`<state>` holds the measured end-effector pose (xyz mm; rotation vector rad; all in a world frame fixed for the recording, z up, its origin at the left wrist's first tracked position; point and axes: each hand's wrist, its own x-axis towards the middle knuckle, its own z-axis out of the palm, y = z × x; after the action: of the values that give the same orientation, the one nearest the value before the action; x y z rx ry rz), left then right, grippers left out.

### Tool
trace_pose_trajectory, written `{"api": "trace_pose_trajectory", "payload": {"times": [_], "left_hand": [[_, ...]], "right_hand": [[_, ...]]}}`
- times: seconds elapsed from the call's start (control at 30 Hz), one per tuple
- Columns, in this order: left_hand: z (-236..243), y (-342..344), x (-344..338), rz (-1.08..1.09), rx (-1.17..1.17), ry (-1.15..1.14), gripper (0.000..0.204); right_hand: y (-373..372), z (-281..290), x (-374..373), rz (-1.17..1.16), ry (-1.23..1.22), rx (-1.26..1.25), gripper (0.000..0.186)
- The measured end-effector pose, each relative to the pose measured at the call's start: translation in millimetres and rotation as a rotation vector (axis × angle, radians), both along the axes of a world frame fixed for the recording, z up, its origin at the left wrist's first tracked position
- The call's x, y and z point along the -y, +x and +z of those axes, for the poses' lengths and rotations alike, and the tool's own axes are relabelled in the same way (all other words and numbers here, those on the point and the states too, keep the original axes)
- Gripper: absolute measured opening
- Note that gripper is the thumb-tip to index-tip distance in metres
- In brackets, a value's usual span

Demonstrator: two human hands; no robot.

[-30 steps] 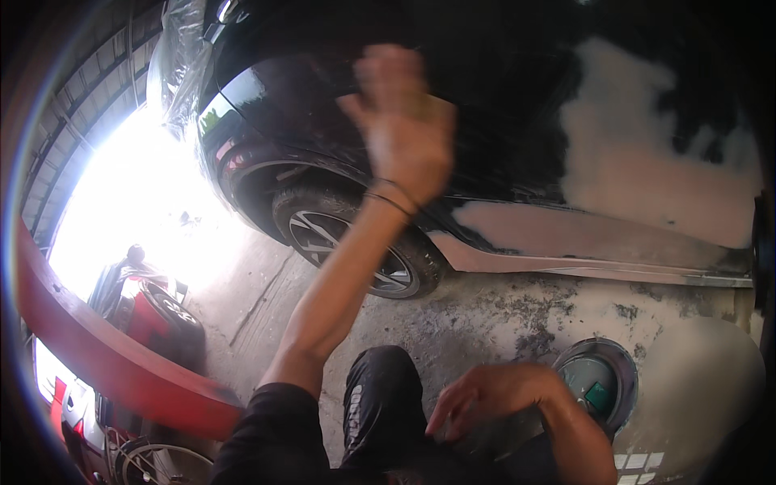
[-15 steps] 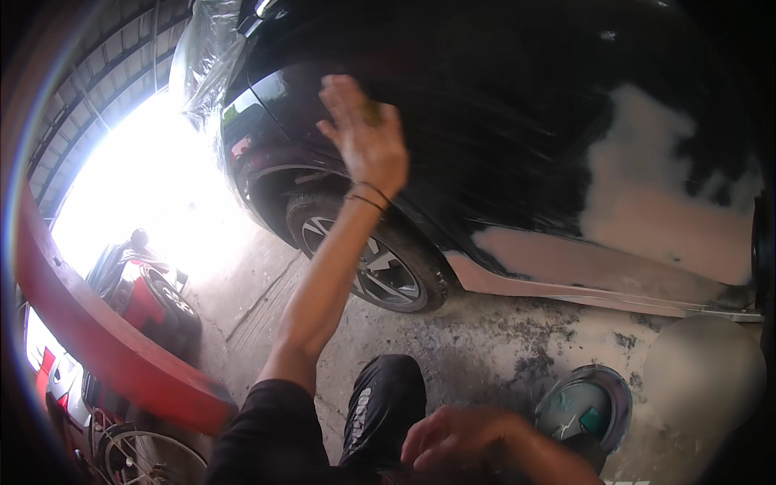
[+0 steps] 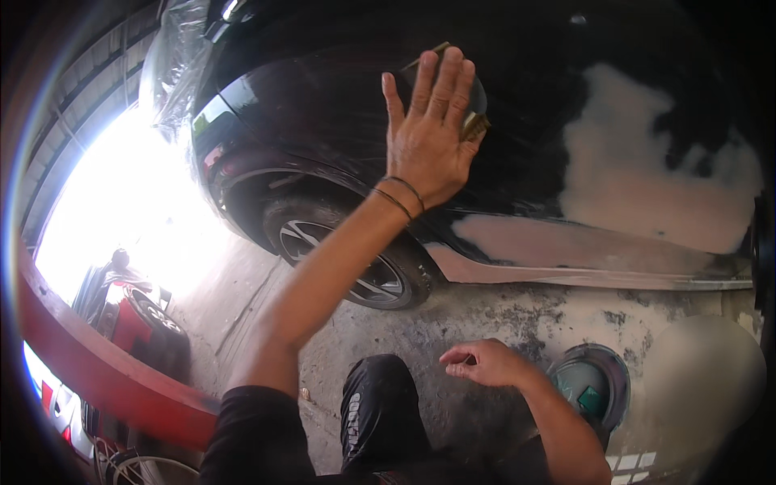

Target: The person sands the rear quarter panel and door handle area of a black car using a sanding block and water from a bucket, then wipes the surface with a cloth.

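My left hand point(image 3: 430, 133) lies flat on the car's dark body panel point(image 3: 323, 105), above the front wheel, fingers stretched and spread. Under its palm and fingers is a thin piece with yellow-brown edges that looks like sandpaper point(image 3: 477, 127); most of it is hidden by the hand. Lower down, my right hand point(image 3: 487, 363) hovers over the floor near my knee, fingers loosely bent and a gap between thumb and forefinger. Nothing shows in it. Closest to it is a round tub point(image 3: 621, 388) with a green piece point(image 3: 592, 399) inside.
Pinkish-beige patches point(image 3: 638, 162) cover part of the door and sill. The car's wheel point(image 3: 380, 279) stands below my left forearm. Clear plastic sheeting point(image 3: 174, 73) hangs at the front. A red curved beam point(image 3: 105, 347) crosses the left side, with a bicycle wheel point(image 3: 149, 469) below.
My left hand has swept right across the panel, the yellow-edged piece moving with it. My right hand has moved up and forward from near my lap, its fingers loosening. The view has shifted slightly.
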<state>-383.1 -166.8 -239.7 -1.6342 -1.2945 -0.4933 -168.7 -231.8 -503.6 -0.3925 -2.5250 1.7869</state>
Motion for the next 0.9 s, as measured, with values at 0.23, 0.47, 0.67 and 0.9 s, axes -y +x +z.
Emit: {"api": "trace_pose_trajectory", "payload": {"times": [0.23,0.47,0.67,0.9], "left_hand": [[94.2,-153.1,56.5,0.072,0.31,0.266,0.076],[14.8,31.5,-11.8,-0.118,-0.07,0.086,0.062],[-189.5,119.5,31.1,-0.946,1.386,-0.534,0.053],[-313.7,242.7,44.3,-0.762,1.438,-1.075,0.066]], "right_hand": [[4.5,-7.3,-13.0,-0.157,0.122,-0.095,0.042],[54.0,30.3,-83.6,-0.753,0.022,-0.479,0.061],[133.1,84.9,-88.0,-0.495,-0.107,-0.624,0.062],[242.4,-27.5,-47.5,-1.064,-0.453,-0.374,0.039]]}}
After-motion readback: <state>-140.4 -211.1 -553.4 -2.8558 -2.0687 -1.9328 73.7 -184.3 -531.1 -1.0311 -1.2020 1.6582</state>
